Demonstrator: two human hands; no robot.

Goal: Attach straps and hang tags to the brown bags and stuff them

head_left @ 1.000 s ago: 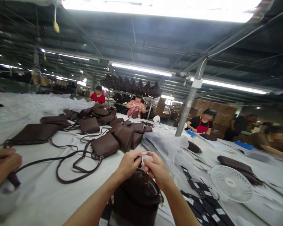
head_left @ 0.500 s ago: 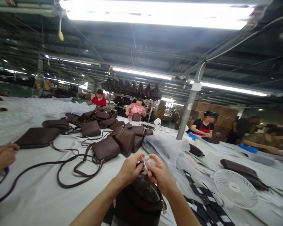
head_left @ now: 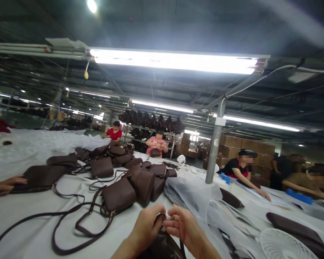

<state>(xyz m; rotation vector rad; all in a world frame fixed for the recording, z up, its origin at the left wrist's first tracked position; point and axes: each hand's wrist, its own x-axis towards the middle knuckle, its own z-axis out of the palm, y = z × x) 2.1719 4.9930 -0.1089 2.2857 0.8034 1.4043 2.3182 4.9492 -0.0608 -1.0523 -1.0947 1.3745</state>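
Observation:
My left hand is closed in a pinch, with a dark loop of the bag between its thumb and fingers. Opposite it, my right hand pinches a small white piece of tissue, mostly hidden by the fingertips. Below both hands stands a shiny dark brown bag, cut off by the bottom edge of the view. A dark strap hangs under my right hand. Just beyond my left hand a brown shoulder bag lies on the white table cover.
Several brown bags are heaped further back. A co-worker's hand rests on a bag at the left. Clear plastic sheeting, a metal post and a white fan are to the right. Co-workers sit across the table.
The view has tilted up, so the table sits lower. Less of the white tissue shows between my hands. The co-worker's hand at the left now lies flatter on the bag.

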